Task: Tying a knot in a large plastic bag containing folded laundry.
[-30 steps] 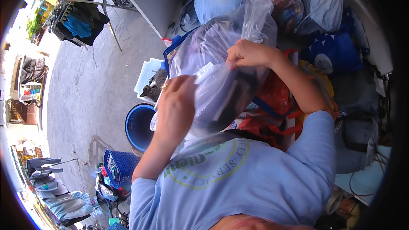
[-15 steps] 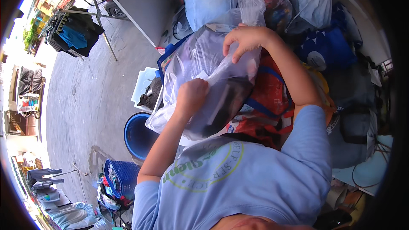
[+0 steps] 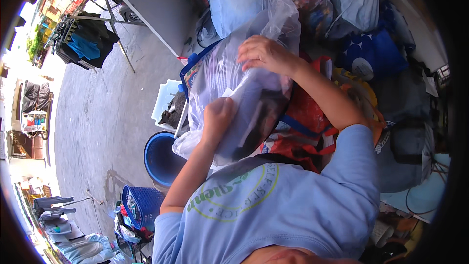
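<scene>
A clear plastic bag (image 3: 215,76) of folded clothes, some pale checked and some dark, lies in front of my body. My left hand (image 3: 218,117) is closed on a gathered fold of the plastic at its near left side. From that fist a whitish crease runs up toward my right hand (image 3: 266,55). That hand hovers over or lightly touches the bag's upper part, its fingers loosely bent with nothing plainly gripped. The bag's loose upper end (image 3: 283,12) stands up beyond it. Beneath the bag, a blue-edged bag (image 3: 188,66) shows in part.
A cat (image 3: 173,110) rests in a white tray (image 3: 163,100) left of the bag. Nearer stand a blue-rimmed bucket (image 3: 161,161) and a blue basket (image 3: 144,205) of clothes. Red bags (image 3: 305,102) and other filled bags crowd the right. A clothes rack (image 3: 115,29) stands far left.
My right hand has shifted left and slightly down across the bag, its fingers now more bent over. The left hand keeps its hold, a little lower. The bag's upper end has tilted left.
</scene>
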{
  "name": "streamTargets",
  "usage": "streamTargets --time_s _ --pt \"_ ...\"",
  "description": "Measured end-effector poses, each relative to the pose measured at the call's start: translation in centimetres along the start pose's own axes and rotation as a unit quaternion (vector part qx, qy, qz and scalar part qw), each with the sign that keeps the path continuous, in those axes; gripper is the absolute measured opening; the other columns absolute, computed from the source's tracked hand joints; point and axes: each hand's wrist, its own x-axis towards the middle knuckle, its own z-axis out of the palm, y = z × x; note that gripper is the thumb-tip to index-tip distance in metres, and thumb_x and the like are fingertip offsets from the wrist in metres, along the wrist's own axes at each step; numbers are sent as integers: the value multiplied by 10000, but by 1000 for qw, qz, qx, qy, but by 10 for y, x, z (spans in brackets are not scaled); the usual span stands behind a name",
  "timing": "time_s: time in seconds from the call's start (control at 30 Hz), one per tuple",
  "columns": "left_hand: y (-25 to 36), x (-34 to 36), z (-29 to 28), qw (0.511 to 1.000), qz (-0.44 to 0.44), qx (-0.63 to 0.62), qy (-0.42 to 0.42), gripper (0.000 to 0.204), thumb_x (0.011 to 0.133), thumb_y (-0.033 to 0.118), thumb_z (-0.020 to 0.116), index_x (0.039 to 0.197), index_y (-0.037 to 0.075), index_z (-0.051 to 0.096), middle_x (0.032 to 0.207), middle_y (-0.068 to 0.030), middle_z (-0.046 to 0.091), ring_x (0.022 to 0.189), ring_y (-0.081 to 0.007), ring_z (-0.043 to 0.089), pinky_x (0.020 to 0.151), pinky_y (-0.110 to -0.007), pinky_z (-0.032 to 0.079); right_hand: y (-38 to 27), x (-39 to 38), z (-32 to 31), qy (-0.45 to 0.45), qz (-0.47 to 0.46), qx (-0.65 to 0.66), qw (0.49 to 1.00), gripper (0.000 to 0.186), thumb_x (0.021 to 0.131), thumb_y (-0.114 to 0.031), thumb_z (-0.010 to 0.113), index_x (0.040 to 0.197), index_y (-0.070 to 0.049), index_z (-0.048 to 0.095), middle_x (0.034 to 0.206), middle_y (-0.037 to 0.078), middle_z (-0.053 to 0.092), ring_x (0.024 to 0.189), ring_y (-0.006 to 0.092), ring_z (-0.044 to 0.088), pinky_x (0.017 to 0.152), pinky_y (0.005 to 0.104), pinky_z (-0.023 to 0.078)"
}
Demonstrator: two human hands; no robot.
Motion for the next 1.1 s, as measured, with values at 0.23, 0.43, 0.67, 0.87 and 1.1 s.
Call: streamTargets --time_s 0.23,0.43,0.67,0.87,1.1 --pt "2 -13 23 995 39 55 74 277 977 239 560 918 -14 657 698 -161 624 626 -228 595 637 -377 467 -12 -15 11 -128 48 -96 986 210 840 -277 693 948 -98 709 1043 18 675 1055 192 594 1106 494 279" --pt "-7 -3 23 996 49 53 57 259 984 216 540 892 3 656 770 -183 642 671 -311 612 666 -377 478 6 -6 16 -170 178 71 967 226 880 -288 676 851 -64 689 683 33 611 714 192 622 738 360 480" --pt "64 -39 -43 938 78 316 -117 194 893 168 613 1006 31 692 864 -223 678 844 -388 667 744 -409 527 23 16 -2 -316 311 101 891 233 889 -292 681 883 -61 711 646 -2 605 625 86 542 601 313 440" --pt "-8 -83 -92 979 -170 33 -108 150 845 140 682 943 28 698 837 -153 689 761 -342 664 728 -422 514 54 23 21 -403 334 206 827 265 869 -287 724 887 -23 728 709 -4 658 665 83 565 624 290 446" --pt "95 -50 -44 922 240 302 41 156 818 -13 640 965 11 688 910 -154 652 833 -359 632 778 -416 499 66 23 21 -439 372 244 781 277 872 -305 734 874 -28 737 741 5 683 655 92 592 624 297 469"
